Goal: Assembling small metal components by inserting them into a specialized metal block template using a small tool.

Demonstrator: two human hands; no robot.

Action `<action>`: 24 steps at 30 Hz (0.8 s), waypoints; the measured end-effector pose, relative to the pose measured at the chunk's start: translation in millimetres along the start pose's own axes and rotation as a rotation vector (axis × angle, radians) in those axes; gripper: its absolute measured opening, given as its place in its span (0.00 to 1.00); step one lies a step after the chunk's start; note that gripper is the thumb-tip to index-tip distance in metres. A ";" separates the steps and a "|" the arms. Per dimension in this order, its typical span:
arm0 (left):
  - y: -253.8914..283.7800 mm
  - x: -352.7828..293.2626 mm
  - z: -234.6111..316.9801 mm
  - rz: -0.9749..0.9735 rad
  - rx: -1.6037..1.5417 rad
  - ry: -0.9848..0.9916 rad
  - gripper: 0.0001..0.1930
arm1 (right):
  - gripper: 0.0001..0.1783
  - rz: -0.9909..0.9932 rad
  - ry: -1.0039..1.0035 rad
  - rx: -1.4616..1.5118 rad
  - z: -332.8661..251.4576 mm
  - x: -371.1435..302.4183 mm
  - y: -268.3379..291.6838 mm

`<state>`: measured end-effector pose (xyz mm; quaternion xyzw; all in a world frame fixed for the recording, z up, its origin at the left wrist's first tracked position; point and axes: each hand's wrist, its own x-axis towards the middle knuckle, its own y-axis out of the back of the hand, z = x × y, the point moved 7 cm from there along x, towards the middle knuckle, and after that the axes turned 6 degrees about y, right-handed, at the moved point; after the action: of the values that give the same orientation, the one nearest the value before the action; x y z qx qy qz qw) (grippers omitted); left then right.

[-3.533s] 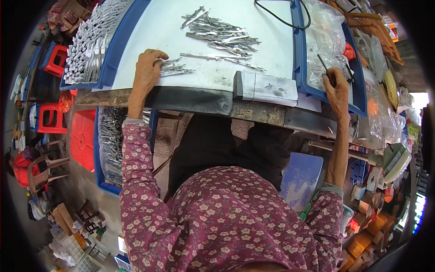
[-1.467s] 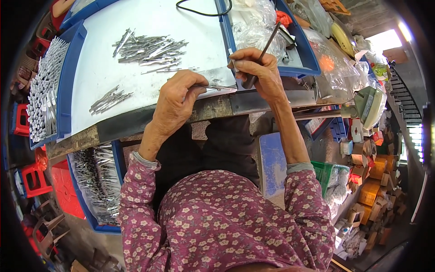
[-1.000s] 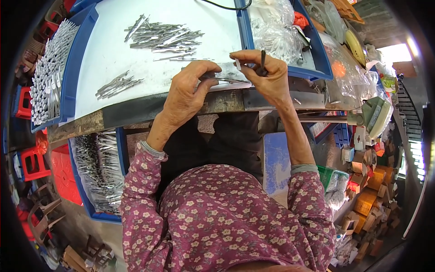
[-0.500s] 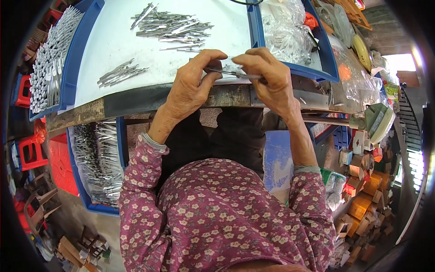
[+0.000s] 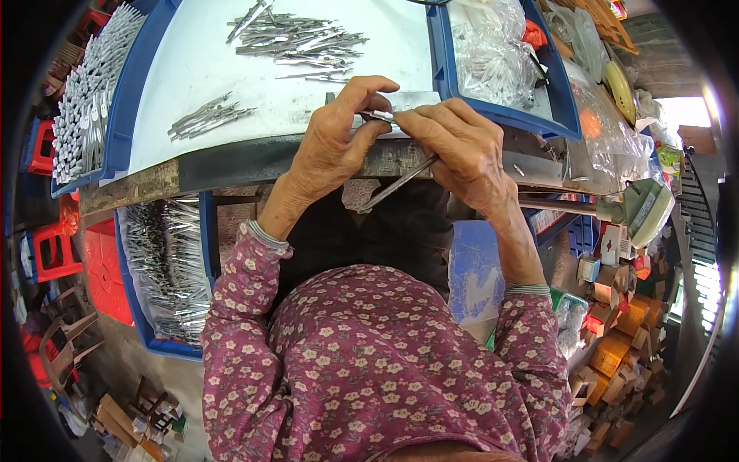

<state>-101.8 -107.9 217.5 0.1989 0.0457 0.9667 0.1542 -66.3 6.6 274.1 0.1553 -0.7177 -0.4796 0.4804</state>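
Note:
My left hand (image 5: 339, 138) pinches a small slender metal piece (image 5: 379, 115) with a whitish end between thumb and forefinger, just over the table's near edge. The fingertips of my right hand (image 5: 462, 142) close on the other end of that piece. From under my right hand's curled fingers a long thin metal rod (image 5: 398, 185) slants down toward my lap. Whether rod and small piece are joined is hidden. Beyond my hands lies a heap of slim metal pieces (image 5: 304, 46) resembling drawing compasses. A smaller bunch of them (image 5: 208, 117) rests left of my left hand.
A blue tray (image 5: 127, 100) of grey-white rods borders the table's left; another blue tray (image 5: 566, 123) with clear plastic bags stands right. Below the left side sits a blue bin (image 5: 165, 352) full of metal parts. A lamp-like green and white head (image 5: 647, 209) juts out at right.
The metal piece between my hands has turned, and its whitish end now shows. My right hand has rotated and lowered slightly, with the rod now pointing down toward my lap.

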 end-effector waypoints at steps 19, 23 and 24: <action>-6.9 -0.4 -8.5 -0.016 -0.022 0.124 0.20 | 0.23 -0.109 -0.063 0.095 18.4 -9.2 -11.3; -10.1 1.6 -14.2 -0.014 0.046 0.095 0.21 | 0.23 -0.167 -0.145 0.157 32.1 -12.4 -18.5; -8.3 2.7 -10.9 0.026 0.145 0.032 0.21 | 0.23 -0.147 -0.138 0.138 34.4 -11.9 -19.6</action>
<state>-106.2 -99.4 207.3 0.1948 0.1153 0.9659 0.1259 -94.0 23.6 248.5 0.2068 -0.7672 -0.4724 0.3815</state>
